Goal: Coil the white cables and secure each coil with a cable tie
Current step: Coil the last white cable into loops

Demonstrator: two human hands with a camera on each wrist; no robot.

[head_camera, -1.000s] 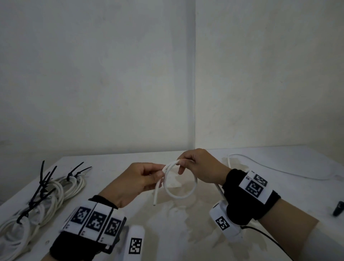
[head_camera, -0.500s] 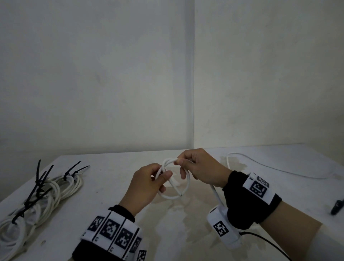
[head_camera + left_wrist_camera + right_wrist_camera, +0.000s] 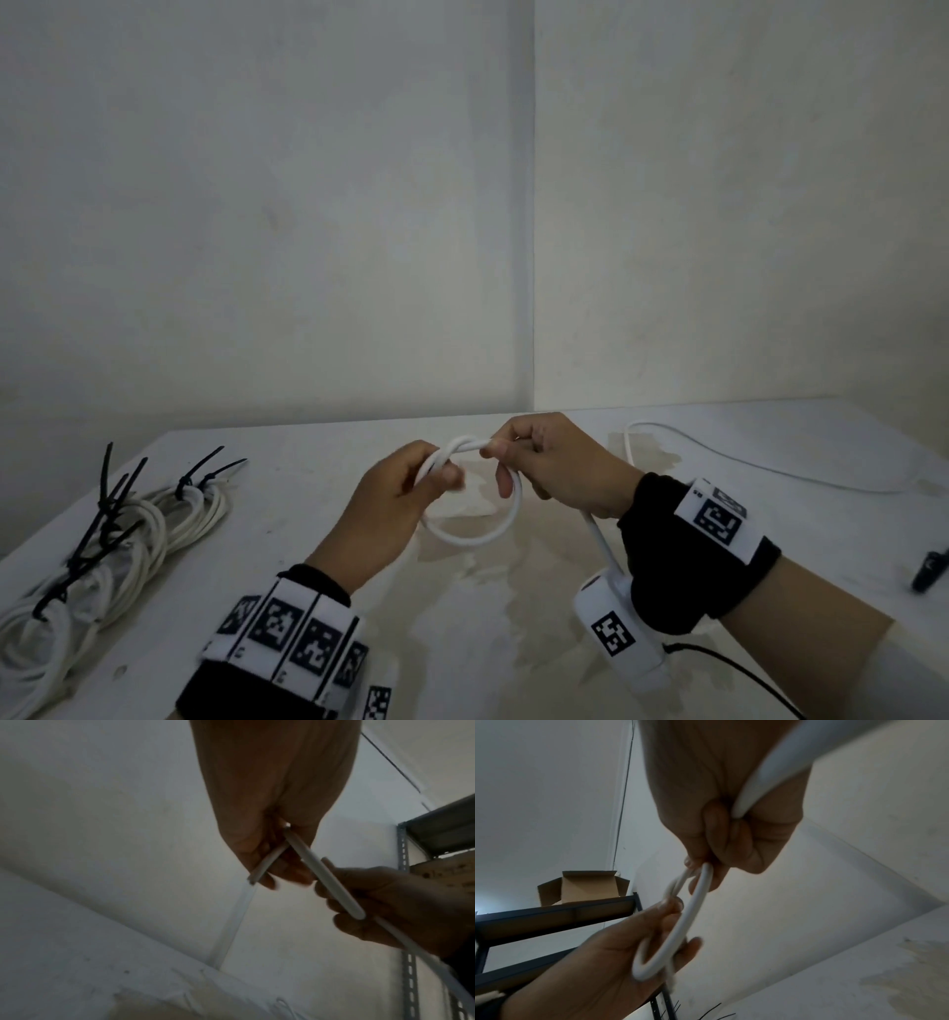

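One white table [image 3: 287,606] fills the lower part of the head view, set into a corner of pale walls, its top marked with faint stains. At its left edge a heap of finished coils [image 3: 118,555] is seen, white cable wound into loose loops and bound with black cable ties [image 3: 110,506] whose tails stick up. Above the middle of the table a white cable [image 3: 477,534] is held clear of the surface between both hands: it is smooth, round and fairly stiff, and has been bent into a single small loop that hangs below the fingers, with two strands crossing at the top. The left hand [image 3: 395,509] is closed on the crossing, the strands pinched between thumb and fingers, and the cut end is seen poking out past the fingertips in the left wrist view. The right hand [image 3: 560,465] is curled round the cable just beside that crossing, and the free length is led down past the wrist and away across the table to the right. A small dark object [image 3: 930,570] lies at the right edge, too cropped to be identified.
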